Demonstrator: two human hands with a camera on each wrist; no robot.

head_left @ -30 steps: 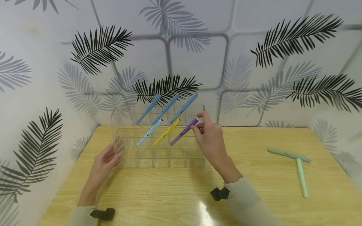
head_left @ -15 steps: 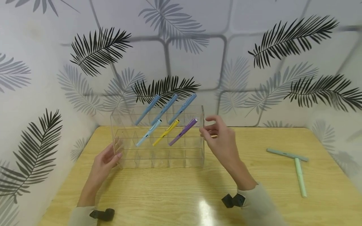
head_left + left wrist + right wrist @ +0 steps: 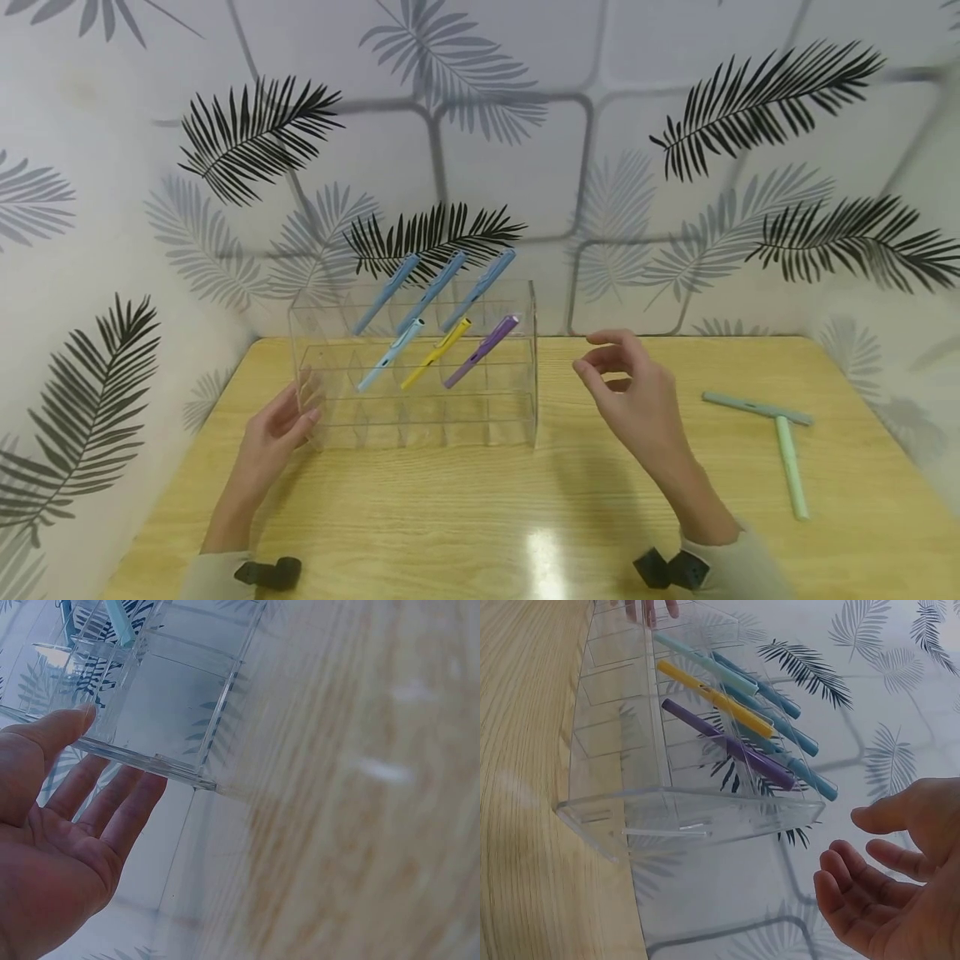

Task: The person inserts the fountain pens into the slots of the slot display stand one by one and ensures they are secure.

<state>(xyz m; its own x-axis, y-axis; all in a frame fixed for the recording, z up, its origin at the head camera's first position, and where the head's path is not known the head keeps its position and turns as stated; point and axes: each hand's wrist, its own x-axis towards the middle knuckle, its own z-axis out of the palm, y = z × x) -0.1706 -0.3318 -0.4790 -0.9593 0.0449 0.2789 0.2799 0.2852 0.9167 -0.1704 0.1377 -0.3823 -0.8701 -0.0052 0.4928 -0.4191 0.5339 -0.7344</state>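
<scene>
Head view, left hand (image 3: 274, 433) gripping clear rack (image 3: 510, 432), right hand (image 3: 636, 390) loosely curled, any lettering on pens (image 3: 481, 352) illegible

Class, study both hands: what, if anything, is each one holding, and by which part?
The left hand grips the clear rack by its left end panel. The right hand holds nothing.

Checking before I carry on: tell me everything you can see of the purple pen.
The purple pen is slim and plastic-looking, with a thicker, cap-like upper part. It leans in the clear rack's middle tier, beside the yellow pen, upper end tilted to the right. Only the rack seems to touch it; the right hand is apart.
</scene>
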